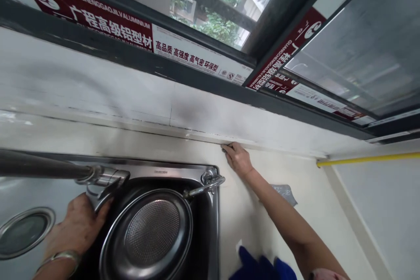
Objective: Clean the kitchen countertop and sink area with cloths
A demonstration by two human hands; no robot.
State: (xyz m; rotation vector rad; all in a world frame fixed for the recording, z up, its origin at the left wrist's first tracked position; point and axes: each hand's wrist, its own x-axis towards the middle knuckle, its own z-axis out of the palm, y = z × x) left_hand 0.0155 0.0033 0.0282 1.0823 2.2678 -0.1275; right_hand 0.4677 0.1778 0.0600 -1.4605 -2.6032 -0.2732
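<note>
My left hand [78,226] rests on the rim of a steel sink [215,210], its fingers closed by the base of the tap [98,177], whose spout runs off to the left. A black pan [147,234] with a metal strainer lies in the sink basin. My right hand [238,157] reaches across the white counter [243,223] to the back edge where it meets the wall; its fingers are curled round a small dark thing that I cannot make out.
A round steel drain cover [24,232] sits at the left. A grey scrap [285,192] lies on the counter behind my right forearm. Blue cloth [259,267] shows at the bottom. A yellow pipe [367,159] runs along the right wall under the dark window frame.
</note>
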